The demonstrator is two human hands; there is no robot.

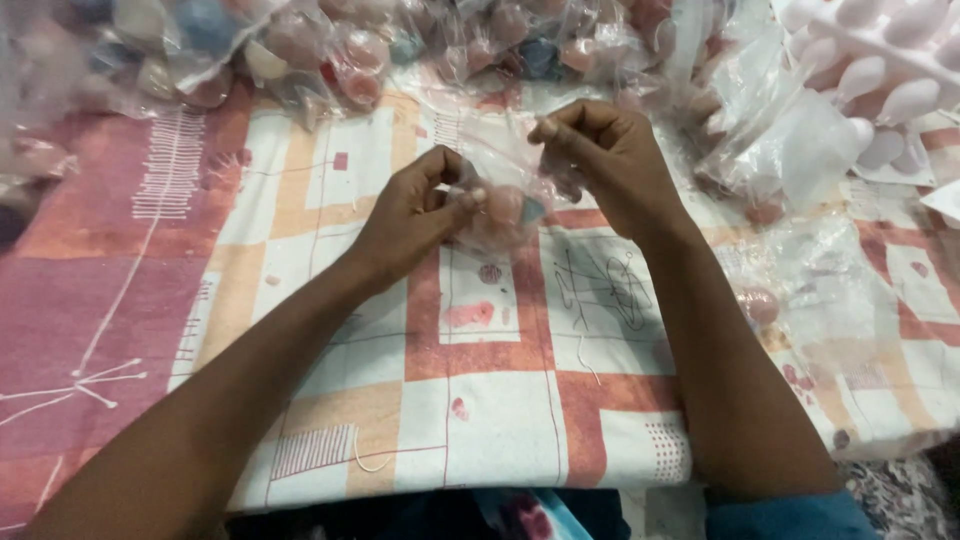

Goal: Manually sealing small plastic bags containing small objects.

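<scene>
Both of my hands hold one small clear plastic bag above a patterned cloth. The bag has a few small rounded pieces in it, pinkish and one blue-grey. My left hand pinches the bag's left side with thumb and fingers. My right hand grips the bag's upper right edge, fingers curled shut on the plastic.
A pink, orange and white patterned cloth covers the surface. Many filled clear bags are heaped along the far edge. Loose empty plastic bags and a white moulded tray lie at the right. One pink ball sits near my right forearm.
</scene>
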